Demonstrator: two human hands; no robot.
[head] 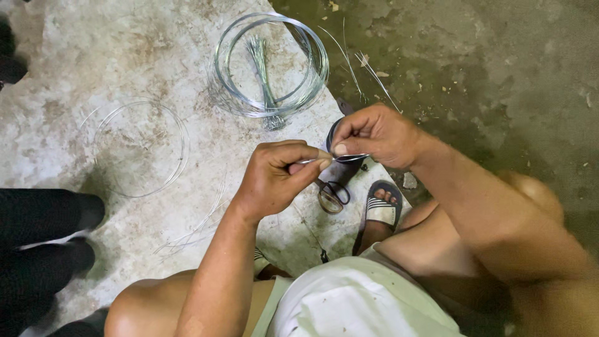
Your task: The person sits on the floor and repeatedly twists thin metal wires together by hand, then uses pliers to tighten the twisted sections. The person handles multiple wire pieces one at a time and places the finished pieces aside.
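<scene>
**Here, two hands pinch one wire**

Both hands meet above a pale slab. The left hand is curled tight, thumb and forefinger pinching a thin wire. The right hand is closed on the wire's other end and on a dark loop. Scissors lie just below them. A wire coil lies farther off, a thinner ring beside it.

A short, thin silvery wire is lying level between the two hands, pinched at each end by thumb and fingers. It is hovering above the pale concrete slab, just over the scissors, its middle showing as a bright straight strand
</scene>
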